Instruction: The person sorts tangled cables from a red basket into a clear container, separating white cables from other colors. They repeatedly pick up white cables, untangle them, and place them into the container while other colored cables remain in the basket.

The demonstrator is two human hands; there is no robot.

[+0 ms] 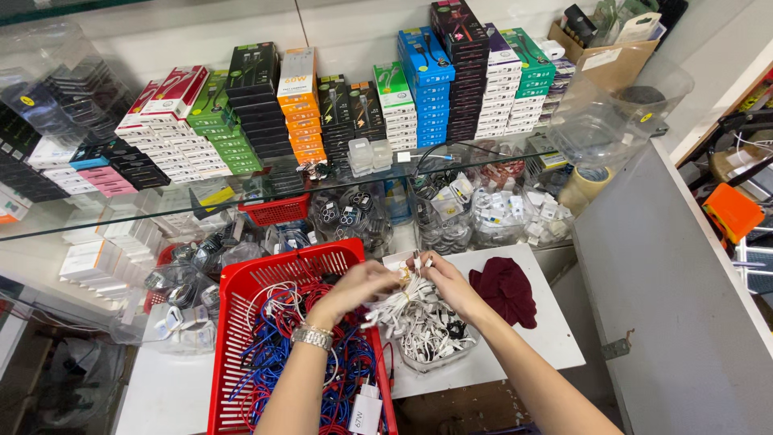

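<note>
I see both hands pinched together on one coiled white cable (407,283): left hand (364,283) and right hand (444,282) equally near. Its loose white bundle (419,322) hangs directly below the grip, over the clear tub (471,345).

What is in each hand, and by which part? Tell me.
Both the left hand and the right hand hold one coiled white cable bundle at its upper end, above the clear plastic tray.

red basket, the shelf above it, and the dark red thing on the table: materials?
Red basket: looks like moulded plastic, glossy, slotted lattice walls. Shelf: clear glass, greenish edge, goods visible through it. Dark red thing: soft cloth, matte and crumpled, probably knit or fleece; can't tell which.
</note>
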